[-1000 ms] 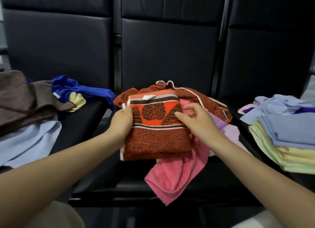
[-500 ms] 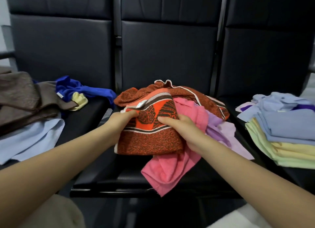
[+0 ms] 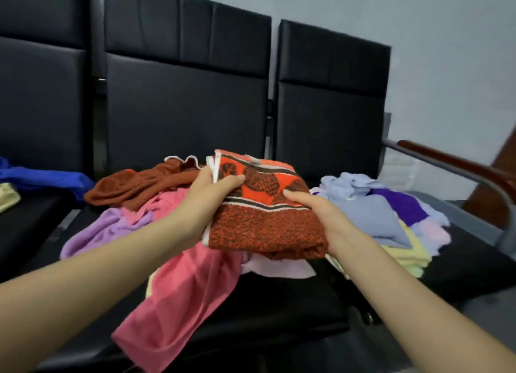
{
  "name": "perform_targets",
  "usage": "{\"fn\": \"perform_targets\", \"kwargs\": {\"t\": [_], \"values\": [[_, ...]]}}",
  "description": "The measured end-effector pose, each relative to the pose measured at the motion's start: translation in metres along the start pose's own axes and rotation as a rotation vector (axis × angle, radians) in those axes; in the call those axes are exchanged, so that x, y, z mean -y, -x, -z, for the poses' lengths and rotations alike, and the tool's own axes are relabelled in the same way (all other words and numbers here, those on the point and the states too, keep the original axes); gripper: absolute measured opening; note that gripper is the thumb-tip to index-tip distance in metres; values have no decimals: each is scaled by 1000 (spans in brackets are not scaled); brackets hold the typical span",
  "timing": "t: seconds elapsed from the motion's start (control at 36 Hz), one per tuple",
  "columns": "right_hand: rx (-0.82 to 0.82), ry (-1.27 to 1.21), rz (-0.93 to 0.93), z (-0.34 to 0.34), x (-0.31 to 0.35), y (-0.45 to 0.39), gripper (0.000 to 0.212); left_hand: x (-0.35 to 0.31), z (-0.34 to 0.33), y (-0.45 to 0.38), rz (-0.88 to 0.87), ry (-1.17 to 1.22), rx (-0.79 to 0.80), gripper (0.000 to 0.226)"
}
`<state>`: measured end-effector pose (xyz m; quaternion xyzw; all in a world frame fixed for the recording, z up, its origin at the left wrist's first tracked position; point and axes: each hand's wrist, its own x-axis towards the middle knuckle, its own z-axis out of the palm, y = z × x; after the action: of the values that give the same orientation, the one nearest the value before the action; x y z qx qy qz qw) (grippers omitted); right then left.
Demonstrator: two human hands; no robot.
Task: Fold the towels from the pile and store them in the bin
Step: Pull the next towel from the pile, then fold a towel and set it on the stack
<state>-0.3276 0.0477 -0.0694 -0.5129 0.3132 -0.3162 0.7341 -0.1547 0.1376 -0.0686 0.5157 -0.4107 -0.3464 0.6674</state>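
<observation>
Orange-and-rust folded towel point(image 3: 262, 213) sits at the centre of the frame, lifted over the loose pile point(image 3: 173, 233) on the black seat point(image 3: 279, 311). Left grip point(image 3: 215, 194) pinches its left edge, thumb on top; right grip point(image 3: 324, 219) clasps its right edge. Folded pastel stack point(image 3: 391, 233) lies right of centre; a blue cloth point(image 3: 42, 177) at far left

Nubbly terry-cloth towel point(image 3: 262, 219), smooth faintly glossy black leatherette seats point(image 3: 184, 99) (polished wooden armrest point(image 3: 458, 163) on grey metal).
</observation>
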Motion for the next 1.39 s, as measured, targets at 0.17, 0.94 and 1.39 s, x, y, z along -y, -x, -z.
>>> {"fn": "perform_targets", "kwargs": {"t": [0.17,0.94,1.39], "values": [[-261,250,180,72,44,15,17,19,-86,-46,38,-17,71,19],[-1070,457,-127,325,47,-47,62,108,-241,-94,-274,-854,287,47],[-1150,474,550,330,125,-78,19,130,-248,-100,-162,-854,306,35]]}}
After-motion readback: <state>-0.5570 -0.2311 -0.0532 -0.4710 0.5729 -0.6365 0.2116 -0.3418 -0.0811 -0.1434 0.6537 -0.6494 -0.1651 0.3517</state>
